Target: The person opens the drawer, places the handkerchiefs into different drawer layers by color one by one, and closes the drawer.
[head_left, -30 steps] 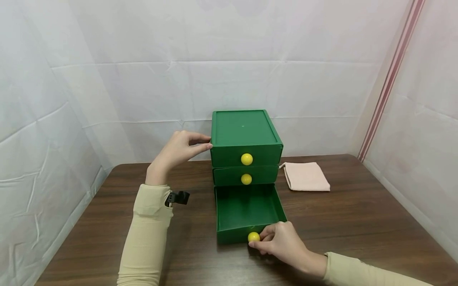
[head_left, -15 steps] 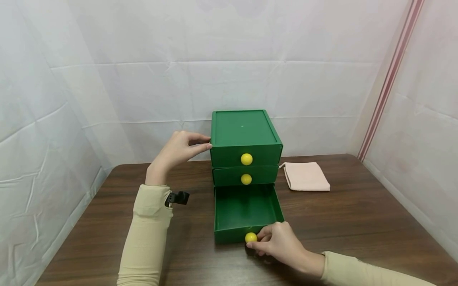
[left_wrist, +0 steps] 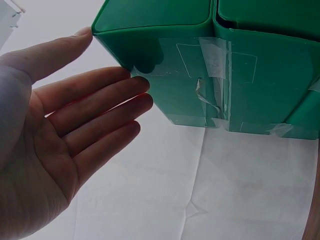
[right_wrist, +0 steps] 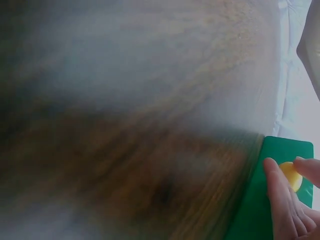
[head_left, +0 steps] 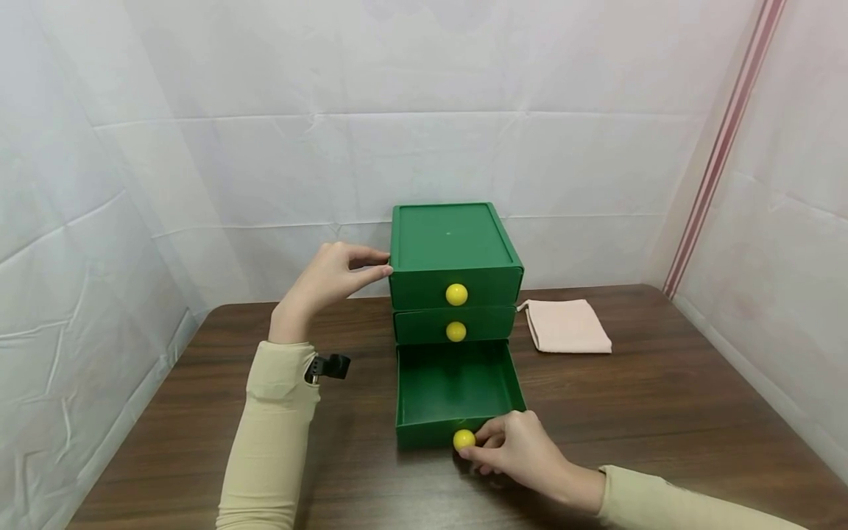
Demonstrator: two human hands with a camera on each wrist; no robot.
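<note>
A dark wood surface (head_left: 662,412) sits inside white sheeted walls. Nearest, at 6 o'clock, the right hand (head_left: 520,453) pinches the yellow knob (head_left: 464,439) of the pulled-out bottom drawer (head_left: 457,390). Beyond, the chest (head_left: 453,269) stands at centre; the left hand (head_left: 327,280), fingers relaxed, touches its left side at 9 o'clock. A pink cloth (head_left: 568,326) lies at 3 o'clock
</note>
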